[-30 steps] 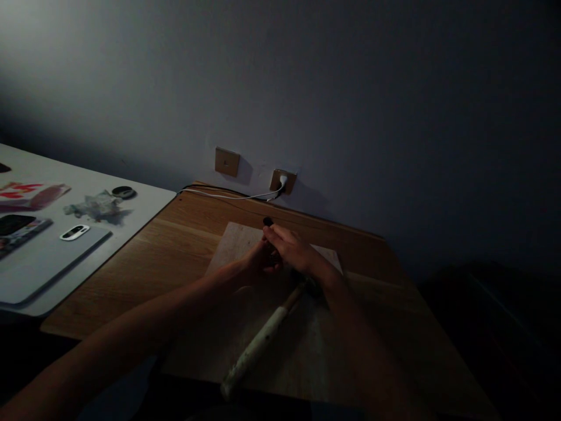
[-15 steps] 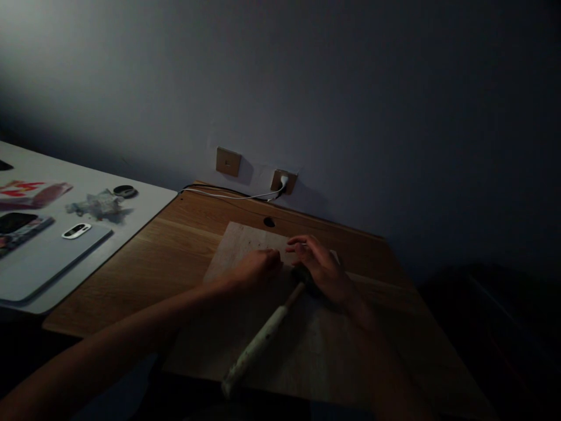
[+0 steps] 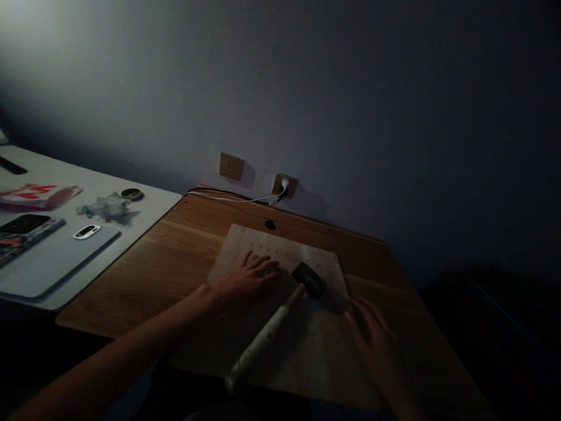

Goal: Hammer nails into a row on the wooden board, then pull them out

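Nearest of all, the pale handle end of a hammer points back toward the person. The hammer lies slantwise on a wooden board, its dark head at the far end, and no hand touches it. The right hand rests palm down with fingers loose and holds nothing, at the board's right edge; the gloom hides whether it is on the board or on the desk beside it. Further off, the left hand lies flat on the board with fingers spread, also empty, just left of the hammer head. I judge this a pause with the board steadied and the tool down; lifting the hammer would call for a grasp on the handle, which is free along its length.

By count: one hammer, one board, two hands. Beyond them are one round hole in the desk, one white cable and two wall plates, the right one with a plug.
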A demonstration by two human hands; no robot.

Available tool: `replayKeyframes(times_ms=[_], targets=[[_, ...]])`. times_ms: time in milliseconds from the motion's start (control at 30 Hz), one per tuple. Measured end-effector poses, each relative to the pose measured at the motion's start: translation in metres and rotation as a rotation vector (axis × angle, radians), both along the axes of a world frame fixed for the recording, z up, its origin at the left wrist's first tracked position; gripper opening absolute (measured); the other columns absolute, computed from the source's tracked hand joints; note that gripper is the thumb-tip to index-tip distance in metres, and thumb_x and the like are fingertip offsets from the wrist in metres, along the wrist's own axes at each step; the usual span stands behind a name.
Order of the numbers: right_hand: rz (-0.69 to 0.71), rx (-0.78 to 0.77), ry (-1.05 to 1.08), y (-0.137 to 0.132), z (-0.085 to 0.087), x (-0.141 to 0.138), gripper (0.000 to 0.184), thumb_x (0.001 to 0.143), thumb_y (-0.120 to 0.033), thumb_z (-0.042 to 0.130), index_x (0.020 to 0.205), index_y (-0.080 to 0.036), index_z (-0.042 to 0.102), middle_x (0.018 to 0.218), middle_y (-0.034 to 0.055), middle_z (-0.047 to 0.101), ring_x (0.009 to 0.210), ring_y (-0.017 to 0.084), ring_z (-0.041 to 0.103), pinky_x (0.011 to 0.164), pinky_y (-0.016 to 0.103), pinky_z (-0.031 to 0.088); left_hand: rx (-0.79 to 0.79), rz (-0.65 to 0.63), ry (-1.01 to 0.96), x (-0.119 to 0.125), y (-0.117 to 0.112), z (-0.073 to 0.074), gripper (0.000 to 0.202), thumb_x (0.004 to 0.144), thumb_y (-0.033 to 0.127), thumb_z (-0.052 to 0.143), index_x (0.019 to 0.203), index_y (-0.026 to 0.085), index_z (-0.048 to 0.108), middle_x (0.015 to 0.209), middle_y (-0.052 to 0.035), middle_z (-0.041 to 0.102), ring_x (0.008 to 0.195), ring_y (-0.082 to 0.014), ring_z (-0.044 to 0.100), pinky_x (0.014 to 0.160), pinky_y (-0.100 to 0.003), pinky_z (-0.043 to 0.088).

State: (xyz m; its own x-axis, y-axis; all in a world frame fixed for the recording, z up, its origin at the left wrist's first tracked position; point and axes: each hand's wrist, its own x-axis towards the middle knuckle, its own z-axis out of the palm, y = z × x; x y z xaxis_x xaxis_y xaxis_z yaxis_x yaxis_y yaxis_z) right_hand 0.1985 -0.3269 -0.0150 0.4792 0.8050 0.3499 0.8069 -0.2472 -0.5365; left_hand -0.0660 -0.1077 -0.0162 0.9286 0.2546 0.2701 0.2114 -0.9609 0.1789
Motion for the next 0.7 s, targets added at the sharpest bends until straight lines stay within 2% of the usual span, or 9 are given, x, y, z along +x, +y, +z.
replayKeyframes(times_ms=[100, 200, 333, 433, 567, 700], targets=[[-0.032, -0.045, -0.003, -0.016, -0.027, 0.003, 0.044, 0.092, -0.055, 0.05, 0.109, -0.022, 0.073, 0.127, 0.0142, 0.069, 0.116, 0.033, 0.066, 0.1, 0.055, 0.053, -0.016, 0.133, -0.046, -0.022, -0.01, 0.0, 0.051, 0.1, 0.04, 0.056, 0.147, 0.025, 0.043, 0.154, -0.0134, 0.046, 0.145, -0.031, 0.036, 0.118, -0.055, 0.022], [0.001, -0.029, 0.029, -0.02, -0.039, -0.002, 0.044, 0.092, -0.056, 0.052, 0.108, -0.022, 0.076, 0.129, 0.014, 0.069, 0.119, 0.033, 0.066, 0.101, 0.054, 0.054, -0.036, 0.223, -0.101, -0.052, -0.019, -0.001, 0.046, 0.1, 0.041, 0.054, 0.143, 0.025, 0.05, 0.146, -0.0114, 0.055, 0.14, -0.0281, 0.043, 0.119, -0.052, 0.026], [0.076, 0.01, 0.083, -0.014, -0.035, -0.016, 0.041, 0.093, -0.054, 0.055, 0.111, -0.024, 0.076, 0.128, 0.0125, 0.071, 0.119, 0.032, 0.067, 0.102, 0.051, 0.054, -0.043, 0.323, -0.158, -0.098, -0.022, -0.006, 0.034, 0.101, 0.038, 0.049, 0.129, 0.025, 0.063, 0.13, -0.0093, 0.067, 0.127, -0.0263, 0.056, 0.112, -0.047, 0.039], [0.135, 0.032, 0.099, -0.003, -0.029, -0.032, 0.038, 0.094, -0.05, 0.055, 0.112, -0.025, 0.077, 0.129, 0.0112, 0.071, 0.122, 0.032, 0.065, 0.105, 0.051, 0.053, -0.074, 0.443, -0.162, -0.133, -0.022, -0.01, 0.035, 0.1, 0.04, 0.045, 0.121, 0.025, 0.068, 0.125, -0.0083, 0.07, 0.118, -0.0259, 0.063, 0.107, -0.043, 0.046], [0.188, 0.072, 0.114, 0.018, -0.027, -0.061, 0.036, 0.094, -0.046, 0.055, 0.114, -0.024, 0.076, 0.13, 0.0121, 0.07, 0.124, 0.032, 0.064, 0.106, 0.051, 0.052, -0.106, 0.648, -0.171, -0.174, -0.015, -0.011, 0.043, 0.1, 0.045, 0.037, 0.114, 0.022, 0.071, 0.12, -0.0096, 0.071, 0.109, -0.0267, 0.066, 0.1, -0.041, 0.05], [0.267, 0.084, 0.137, 0.041, -0.027, -0.085, 0.034, 0.095, -0.043, 0.056, 0.115, -0.023, 0.075, 0.133, 0.0125, 0.068, 0.124, 0.031, 0.064, 0.106, 0.048, 0.052, -0.064, 0.781, -0.087, -0.206, -0.002, -0.007, 0.044, 0.099, 0.045, 0.034, 0.109, 0.02, 0.069, 0.123, -0.0117, 0.069, 0.113, -0.03, 0.064, 0.101, -0.044, 0.049]])
